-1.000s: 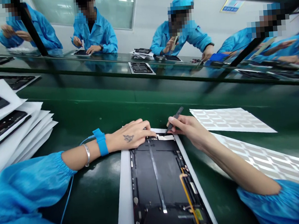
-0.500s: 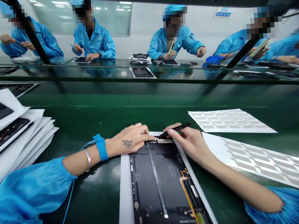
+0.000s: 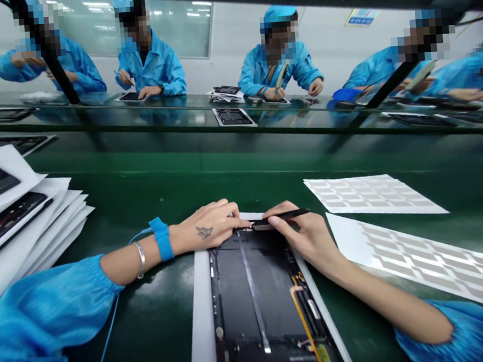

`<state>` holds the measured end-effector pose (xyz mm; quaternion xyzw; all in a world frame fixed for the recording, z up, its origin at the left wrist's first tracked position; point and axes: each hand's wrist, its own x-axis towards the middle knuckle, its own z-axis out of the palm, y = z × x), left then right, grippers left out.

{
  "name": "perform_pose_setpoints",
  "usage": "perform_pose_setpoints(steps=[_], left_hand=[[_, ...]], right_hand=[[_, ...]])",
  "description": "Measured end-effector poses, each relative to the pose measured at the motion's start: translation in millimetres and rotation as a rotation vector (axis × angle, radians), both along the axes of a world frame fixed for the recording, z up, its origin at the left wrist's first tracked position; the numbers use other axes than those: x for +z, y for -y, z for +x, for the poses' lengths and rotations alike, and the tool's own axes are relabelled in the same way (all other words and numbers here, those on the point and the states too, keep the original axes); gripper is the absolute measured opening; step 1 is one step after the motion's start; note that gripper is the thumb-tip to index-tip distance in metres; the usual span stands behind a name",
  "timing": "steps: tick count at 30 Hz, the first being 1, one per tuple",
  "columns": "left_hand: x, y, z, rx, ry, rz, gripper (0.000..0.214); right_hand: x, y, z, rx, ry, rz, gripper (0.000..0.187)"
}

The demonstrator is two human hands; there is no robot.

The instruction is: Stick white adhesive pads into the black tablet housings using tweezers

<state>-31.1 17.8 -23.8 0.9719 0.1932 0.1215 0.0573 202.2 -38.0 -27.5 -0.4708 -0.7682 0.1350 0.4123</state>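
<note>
the opened device (image 3: 269,289) lies flat on a white sheet (image 3: 200,321), toward the near edge of the green surface (image 3: 143,193), its nearest part cut off by the view. the person's left hand (image 3: 214,225) lies over the sheet's far left corner, index finger stretched along the device's far edge; whether its fingertips pinch anything, one cannot tell. the right hand (image 3: 301,232), by the sheet's far right corner, holds a slim dark tool (image 3: 291,214) between thumb and fingers, its tip close to the left fingertip. a blue strap (image 3: 162,239) circles the left wrist. two label sheets (image 3: 375,193) lie toward the surface's right edge. toward its left edge, a stack of white sheets (image 3: 57,216) carries more devices (image 3: 15,219).
</note>
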Motion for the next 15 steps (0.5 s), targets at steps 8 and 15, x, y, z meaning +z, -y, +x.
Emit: perform_pose_setpoints(steps=[8, 15], left_hand=[[-0.8, 0.4, 1.8, 0.005, -0.029, 0.011, 0.037], [2.9, 0.8, 4.0, -0.012, -0.056, -0.004, 0.04]], right_hand=[[8.2, 10.3, 11.3, 0.051, 0.021, 0.018, 0.022], [5.1, 24.9, 24.9, 0.194, 0.183, 0.288, 0.014]])
